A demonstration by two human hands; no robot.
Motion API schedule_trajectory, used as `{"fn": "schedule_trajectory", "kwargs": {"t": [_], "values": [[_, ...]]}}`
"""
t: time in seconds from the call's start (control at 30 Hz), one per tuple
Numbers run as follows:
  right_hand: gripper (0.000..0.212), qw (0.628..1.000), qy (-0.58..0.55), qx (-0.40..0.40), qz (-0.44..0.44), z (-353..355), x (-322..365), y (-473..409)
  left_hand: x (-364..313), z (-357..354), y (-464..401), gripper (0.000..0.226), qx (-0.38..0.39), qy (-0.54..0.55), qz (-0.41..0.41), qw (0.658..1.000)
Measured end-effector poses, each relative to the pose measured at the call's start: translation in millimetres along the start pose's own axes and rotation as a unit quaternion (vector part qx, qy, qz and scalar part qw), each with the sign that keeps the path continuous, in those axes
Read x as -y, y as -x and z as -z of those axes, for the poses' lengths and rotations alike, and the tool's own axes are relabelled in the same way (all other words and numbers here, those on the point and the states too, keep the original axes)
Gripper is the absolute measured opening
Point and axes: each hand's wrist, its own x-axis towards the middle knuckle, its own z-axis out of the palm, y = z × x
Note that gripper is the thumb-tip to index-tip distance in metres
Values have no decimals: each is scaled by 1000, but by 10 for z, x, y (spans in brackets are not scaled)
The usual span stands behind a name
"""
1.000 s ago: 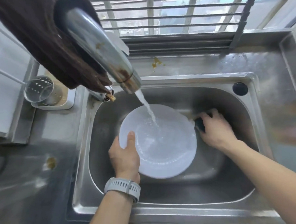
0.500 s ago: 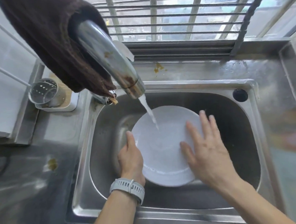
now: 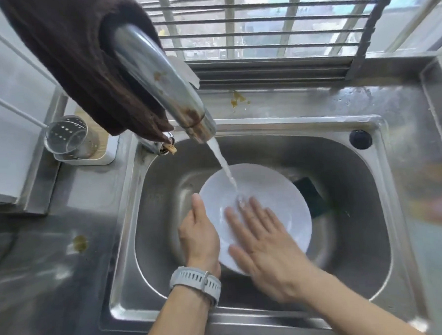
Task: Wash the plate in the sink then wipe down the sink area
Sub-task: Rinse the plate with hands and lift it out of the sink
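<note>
The white plate (image 3: 272, 198) sits tilted inside the steel sink (image 3: 346, 237), and every other thing is placed from it. Water (image 3: 223, 167) falls from the faucet (image 3: 164, 91) above and behind the plate and lands on its face, just at the tips of the right hand's fingers. The left hand (image 3: 199, 232) grasps the plate's left rim — thumb up along the edge, the other fingers hidden behind it — with a pale grey watch (image 3: 195, 284) on the wrist. The right hand (image 3: 263, 242) lies flat on the plate's face, fingers straight and spread, grasping nothing; it is a little blurred. Partly tucked behind the plate's right edge lies a dark green sponge (image 3: 311, 198) on the sink floor. A dark brown cloth (image 3: 76, 59) hangs over the faucet, up and to the left of the plate. Farther left, on the steel tabletop (image 3: 40, 266), stands a clear perforated cup (image 3: 67, 137) in a white holder. Yellowish stains mark the tabletop — one left of the plate (image 3: 80, 242), one behind it near the window ledge (image 3: 238, 98). A round black plug (image 3: 360, 139) sits on the sink rim, up and to the right of the plate.
</note>
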Motion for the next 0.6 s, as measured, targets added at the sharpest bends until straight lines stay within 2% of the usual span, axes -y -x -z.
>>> {"fn": "schedule_trajectory", "kwargs": {"t": [0.07,0.1,0.17,0.27,0.3,0.37,0.43,0.47,0.6], "values": [[62,998,1,-38,54,-6,108,-218,-6,-73,101,46,26,4,5,1000],[63,995,15,-78,54,37,56,-404,-4,-83,117,47,31,5,6,1000],[65,992,24,-122,-14,145,-202,-613,17,-41,36,52,15,8,14,1000],[68,991,40,-84,-100,65,-390,-320,15,25,-127,62,-15,-8,-9,1000],[69,994,26,-63,-85,19,-274,-187,9,10,-126,61,-16,-18,-22,999],[64,999,-28,-28,3,-24,48,-89,36,-40,-75,52,0,-32,-30,999],[63,995,-20,-64,72,-2,188,-298,39,-55,-42,50,4,-5,-16,1000],[62,993,-2,-91,73,36,139,-439,11,-25,-73,52,-6,9,-11,1000],[61,982,39,-155,-105,125,-477,-419,-89,153,-227,48,-25,21,-26,999]]}}
